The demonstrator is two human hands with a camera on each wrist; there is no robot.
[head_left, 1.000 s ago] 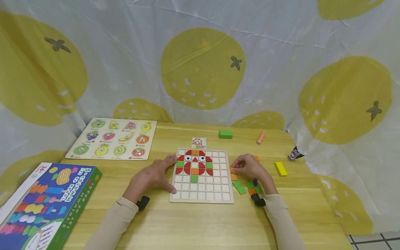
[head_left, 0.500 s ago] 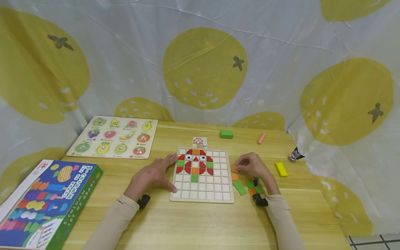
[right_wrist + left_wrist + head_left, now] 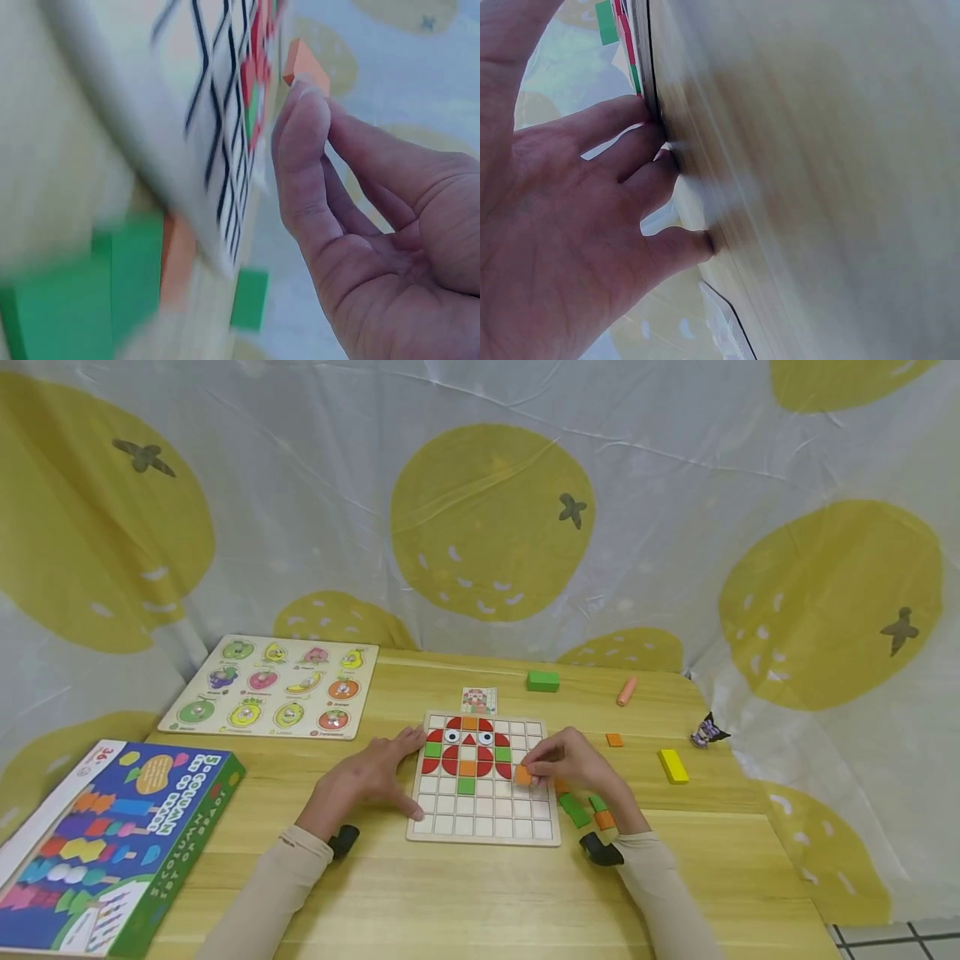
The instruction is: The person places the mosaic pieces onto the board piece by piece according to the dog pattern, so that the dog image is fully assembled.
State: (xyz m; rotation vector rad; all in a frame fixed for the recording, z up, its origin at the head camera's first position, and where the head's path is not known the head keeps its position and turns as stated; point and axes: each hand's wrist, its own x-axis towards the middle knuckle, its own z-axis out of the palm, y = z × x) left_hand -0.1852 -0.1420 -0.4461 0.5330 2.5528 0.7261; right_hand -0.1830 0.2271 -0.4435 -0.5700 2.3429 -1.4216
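My right hand (image 3: 572, 766) pinches an orange square tile (image 3: 523, 775) between thumb and fingertips, over the right part of the wooden grid board (image 3: 483, 829). In the right wrist view that orange tile (image 3: 306, 66) shows up at the fingertips. Red, green and orange pieces fill the board's upper left cells, with two round eyes among them; a green square (image 3: 466, 786) lies lowest. Along the board's left edge rests my left hand (image 3: 365, 779), thumb and fingers spread and touching it. A small picture card (image 3: 479, 701) lies just behind the board.
Green tiles (image 3: 574, 810) and an orange tile (image 3: 603, 820) lie right of the board. Farther out are another orange tile (image 3: 615, 740), a yellow block (image 3: 673, 767), a green block (image 3: 542, 682) and a figurine (image 3: 708, 730). Left stand a fruit puzzle (image 3: 273, 692) and a box (image 3: 112, 843).
My right hand has picked up the orange tile from beside the board and carried it left over the grid. The left hand has stayed at the board's left edge.
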